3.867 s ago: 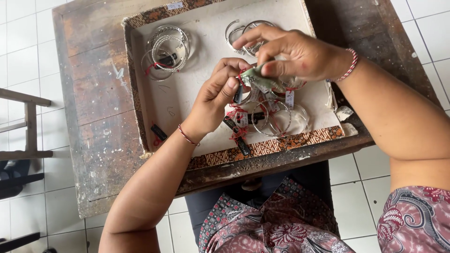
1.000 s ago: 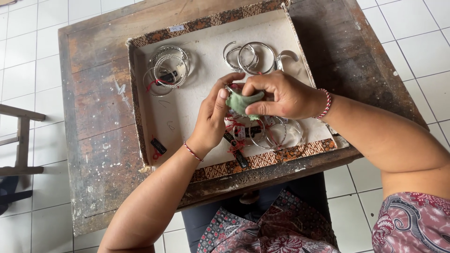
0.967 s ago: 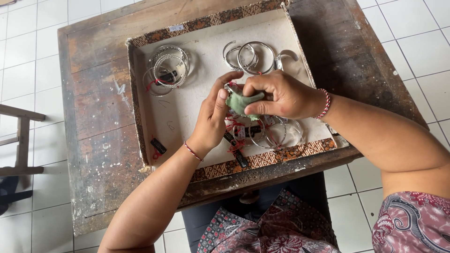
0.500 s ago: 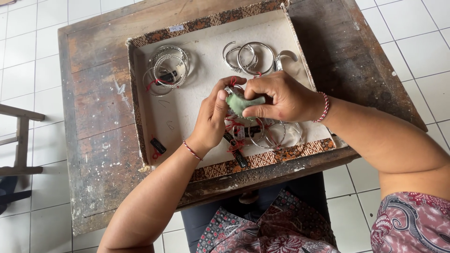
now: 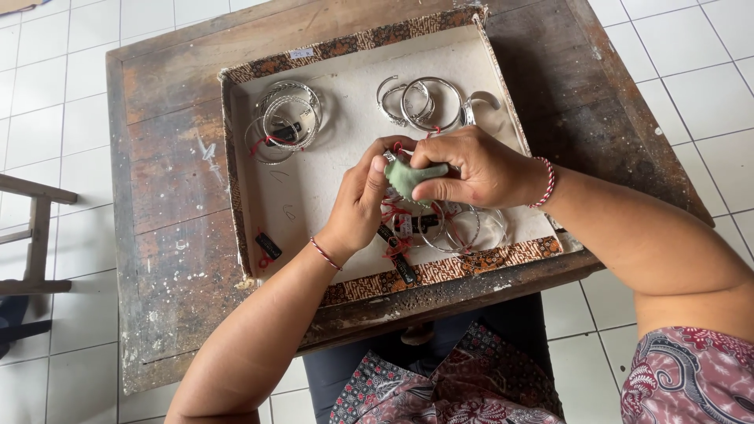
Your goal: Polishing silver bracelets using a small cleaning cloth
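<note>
I see both hands meeting over the middle of the tray (image 5: pixel 236 180), a shallow box with a patterned rim and pale lining that sits on a worn wooden table (image 5: pixel 169 188) at the centre of the frame. My right hand (image 5: pixel 471 169) has its fingers pressed together around a green cloth (image 5: pixel 407 179), pinching it against a small silver piece that is mostly hidden; I cannot tell what the piece is. My left hand (image 5: pixel 363 200) has its fingertips closed on that same piece from the other side, touching the cloth.

Inside the tray, in its upper left, lies a stack of silver bangles (image 5: pixel 287 118) tied with red thread. At the upper middle lie a few more bangles (image 5: pixel 420 102), one of them an open cuff. Just below my hands, toward the lower right of the tray, are further bangles (image 5: pixel 463 228) with red threads and small tags. A small dark tag (image 5: pixel 268 246) lies alone in the lower left of the tray.

A wooden frame (image 5: pixel 35 235) shows at the left edge, on the tiled floor.
</note>
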